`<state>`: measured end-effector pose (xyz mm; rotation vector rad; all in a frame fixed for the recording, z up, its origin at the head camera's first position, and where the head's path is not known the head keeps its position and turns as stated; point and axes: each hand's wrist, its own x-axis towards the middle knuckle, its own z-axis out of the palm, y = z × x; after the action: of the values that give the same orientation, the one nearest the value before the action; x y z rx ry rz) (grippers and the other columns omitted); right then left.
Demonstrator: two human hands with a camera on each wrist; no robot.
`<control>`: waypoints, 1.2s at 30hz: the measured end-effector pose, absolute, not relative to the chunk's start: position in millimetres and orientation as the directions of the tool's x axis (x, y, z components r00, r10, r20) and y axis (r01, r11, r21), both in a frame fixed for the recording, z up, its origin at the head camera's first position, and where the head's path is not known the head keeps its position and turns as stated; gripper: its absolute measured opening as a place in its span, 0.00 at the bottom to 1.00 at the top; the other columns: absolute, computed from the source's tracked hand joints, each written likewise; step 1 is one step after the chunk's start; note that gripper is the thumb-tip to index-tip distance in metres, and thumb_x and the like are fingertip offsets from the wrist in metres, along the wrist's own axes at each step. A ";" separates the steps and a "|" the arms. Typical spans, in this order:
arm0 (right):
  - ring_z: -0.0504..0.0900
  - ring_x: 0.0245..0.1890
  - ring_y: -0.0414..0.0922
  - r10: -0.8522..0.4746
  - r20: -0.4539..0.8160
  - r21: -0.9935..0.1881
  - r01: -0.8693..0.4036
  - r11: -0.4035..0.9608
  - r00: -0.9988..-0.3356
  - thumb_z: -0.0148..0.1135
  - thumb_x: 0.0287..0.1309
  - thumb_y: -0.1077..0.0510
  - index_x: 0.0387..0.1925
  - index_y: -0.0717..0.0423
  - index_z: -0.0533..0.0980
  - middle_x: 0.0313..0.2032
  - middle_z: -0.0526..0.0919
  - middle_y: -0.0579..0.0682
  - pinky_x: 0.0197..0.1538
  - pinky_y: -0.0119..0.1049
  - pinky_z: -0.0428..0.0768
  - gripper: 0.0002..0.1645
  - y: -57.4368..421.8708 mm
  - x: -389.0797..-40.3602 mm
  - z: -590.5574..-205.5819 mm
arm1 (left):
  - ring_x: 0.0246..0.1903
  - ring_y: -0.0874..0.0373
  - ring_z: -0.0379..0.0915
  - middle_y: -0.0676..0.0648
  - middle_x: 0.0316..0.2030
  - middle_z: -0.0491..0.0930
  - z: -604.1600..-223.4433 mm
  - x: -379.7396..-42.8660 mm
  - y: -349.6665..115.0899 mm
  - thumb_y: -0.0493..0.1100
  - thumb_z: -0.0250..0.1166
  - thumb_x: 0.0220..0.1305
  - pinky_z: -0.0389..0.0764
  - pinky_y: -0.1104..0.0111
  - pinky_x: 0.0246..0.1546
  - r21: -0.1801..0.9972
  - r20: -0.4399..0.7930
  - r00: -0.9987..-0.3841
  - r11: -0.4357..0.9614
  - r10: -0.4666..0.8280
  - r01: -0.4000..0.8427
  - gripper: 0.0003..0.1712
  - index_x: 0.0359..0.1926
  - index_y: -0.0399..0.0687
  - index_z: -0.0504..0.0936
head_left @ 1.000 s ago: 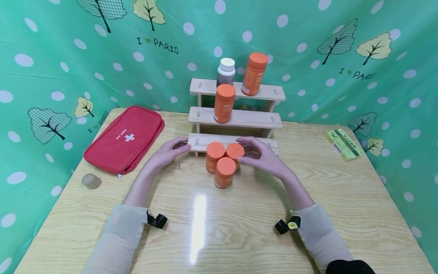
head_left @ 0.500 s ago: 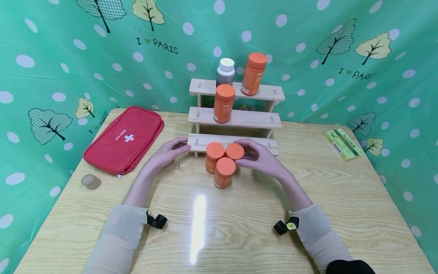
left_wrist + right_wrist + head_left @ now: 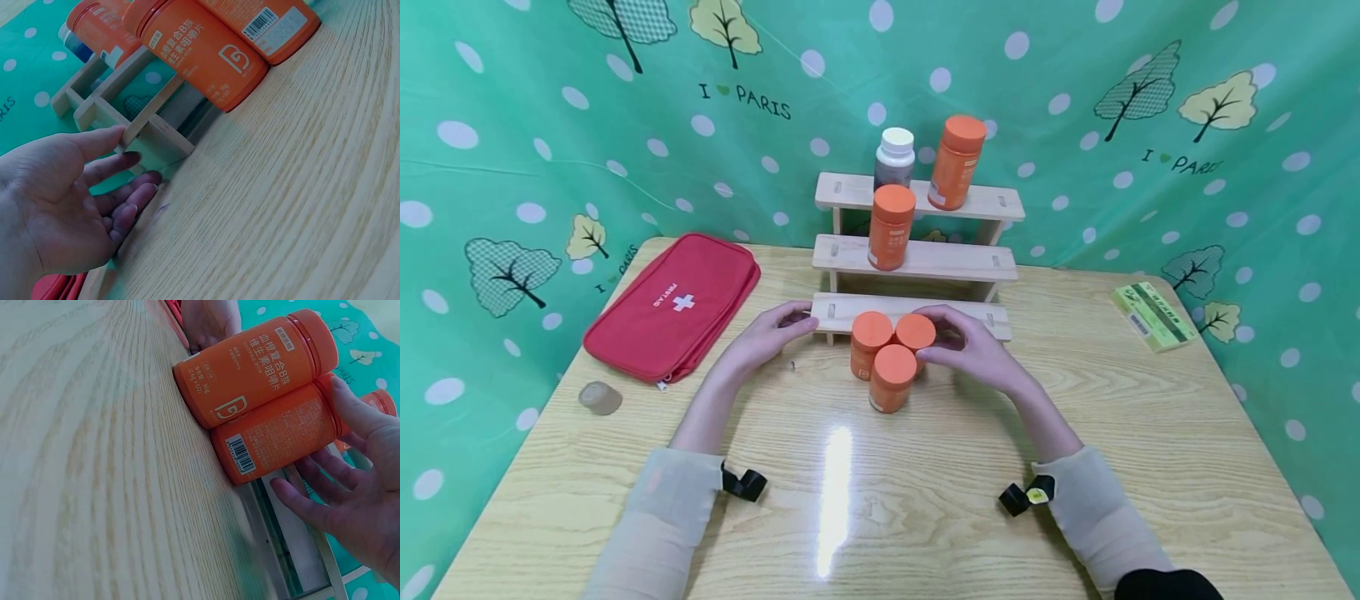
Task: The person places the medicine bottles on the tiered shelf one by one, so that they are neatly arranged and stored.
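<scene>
Three orange supplement bottles stand upright in a tight cluster on the table: a front bottle (image 3: 892, 379), a rear left bottle (image 3: 871, 346) and a rear right bottle (image 3: 916, 332). My right hand (image 3: 966, 346) holds the rear right bottle, its thumb at the cap (image 3: 330, 403) and its fingers round the far side. At the left end of the three-step wooden shelf (image 3: 842, 310), my left hand (image 3: 767, 336) pinches the lowest step; the left wrist view shows the thumb against the plank end (image 3: 139, 125). The bottles hide part of that step.
On the middle step stands another orange bottle (image 3: 892, 229). The top step bears a white-capped dark bottle (image 3: 895, 158) and an orange bottle (image 3: 957, 162). A red first-aid pouch (image 3: 673, 308) and a small greyish cylinder (image 3: 600, 397) lie left, a green-yellow box (image 3: 1153, 317) right.
My right hand has shifted slightly left, and its thumb and fingers have come in against the rear right bottle. The left hand, the bottles and the shelf stay in place.
</scene>
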<state>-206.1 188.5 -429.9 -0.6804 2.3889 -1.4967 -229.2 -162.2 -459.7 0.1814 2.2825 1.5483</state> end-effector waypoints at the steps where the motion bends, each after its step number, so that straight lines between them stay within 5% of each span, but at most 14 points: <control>1: 0.80 0.58 0.46 -0.504 0.041 -0.896 -0.256 0.364 -0.863 0.72 0.63 0.54 0.66 0.46 0.73 0.60 0.81 0.47 0.64 0.42 0.79 0.31 188.5 -206.0 -429.9 | 0.69 0.41 0.64 0.35 0.69 0.70 -459.8 -229.2 -162.2 0.54 0.60 0.76 0.64 0.47 0.72 0.917 -0.235 -0.921 0.385 0.311 -0.104 0.36 0.77 0.43 0.64; 17: 0.76 0.62 0.45 -0.496 0.082 -0.899 -0.278 0.337 -0.865 0.69 0.66 0.57 0.68 0.47 0.71 0.61 0.80 0.48 0.71 0.51 0.71 0.30 192.9 -206.9 -423.5 | 0.68 0.41 0.65 0.34 0.69 0.71 -458.9 -229.1 -163.5 0.53 0.60 0.76 0.65 0.49 0.70 0.919 -0.235 -0.921 0.379 0.310 -0.107 0.36 0.77 0.43 0.64; 32: 0.78 0.56 0.46 -0.470 0.110 -0.906 -0.283 0.316 -0.876 0.63 0.71 0.57 0.69 0.47 0.69 0.58 0.80 0.51 0.56 0.33 0.80 0.28 204.5 -207.1 -406.4 | 0.68 0.43 0.66 0.36 0.68 0.71 -460.9 -230.1 -160.6 0.55 0.60 0.76 0.67 0.50 0.69 0.918 -0.240 -0.918 0.382 0.314 -0.109 0.35 0.75 0.45 0.66; 36: 0.77 0.59 0.46 -0.464 0.088 -0.911 -0.260 0.321 -0.882 0.63 0.72 0.56 0.71 0.47 0.68 0.60 0.79 0.51 0.58 0.31 0.78 0.29 206.2 -210.4 -395.9 | 0.68 0.42 0.65 0.35 0.69 0.71 -460.9 -230.2 -161.9 0.55 0.59 0.76 0.67 0.49 0.68 0.917 -0.243 -0.919 0.382 0.311 -0.113 0.36 0.77 0.44 0.64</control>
<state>-210.4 206.2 -395.9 -0.6646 2.3940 -1.5945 -230.2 -161.9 -460.9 0.1722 2.2705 1.5508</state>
